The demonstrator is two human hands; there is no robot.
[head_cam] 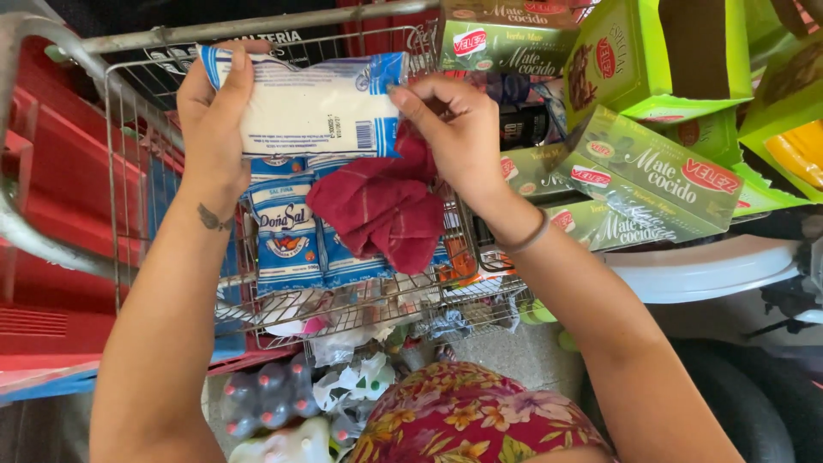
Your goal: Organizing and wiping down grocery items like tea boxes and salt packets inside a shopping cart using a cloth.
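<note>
My left hand point(214, 111) grips the left end of a white and blue plastic packet point(317, 107) held flat above a wire shopping cart point(129, 146). My right hand point(459, 133) pinches the packet's right edge and also clutches a dark red cloth point(386, 210), which hangs down over the cart's child-seat basket. Below the packet lie two similar blue and white packets point(287, 231) side by side in the basket.
Green cardboard boxes point(651, 167) are stacked at the right, several tilted. A red crate point(51, 214) stands at the left. Dark soda bottles point(266, 399) and plastic bags sit low in the cart. A white curved surface point(711, 270) lies at the right.
</note>
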